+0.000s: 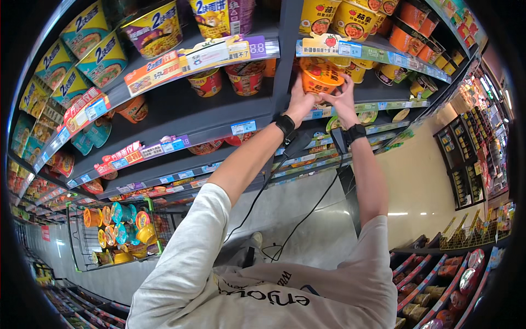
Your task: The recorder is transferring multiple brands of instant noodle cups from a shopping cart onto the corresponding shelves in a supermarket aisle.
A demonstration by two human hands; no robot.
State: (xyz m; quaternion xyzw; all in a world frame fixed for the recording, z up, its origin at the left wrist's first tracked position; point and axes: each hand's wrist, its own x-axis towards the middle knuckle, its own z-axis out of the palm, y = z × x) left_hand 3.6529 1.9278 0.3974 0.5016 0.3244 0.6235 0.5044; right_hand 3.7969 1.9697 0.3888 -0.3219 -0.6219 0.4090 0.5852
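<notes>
Both my hands are on an orange instant-noodle bowl [319,77] with printed writing and a tomato picture. My left hand [301,103] grips its left side, while my right hand [343,100] holds it from the lower right. The bowl is tilted, its lid side facing up and away, at the opening of a shelf bay just right of the dark upright [284,66]. Behind it, yellow noodle cups [356,70] stand partly hidden on that shelf. Black bands with cables are strapped around both wrists.
Large yellow noodle buckets [354,21] fill the shelf above. Red noodle cups [245,78] stand in the left bay. A wire shopping cart [74,236] with several noodle cups is on the floor at left. Black cables [257,193] hang before my body. Another display rack [444,267] stands behind right.
</notes>
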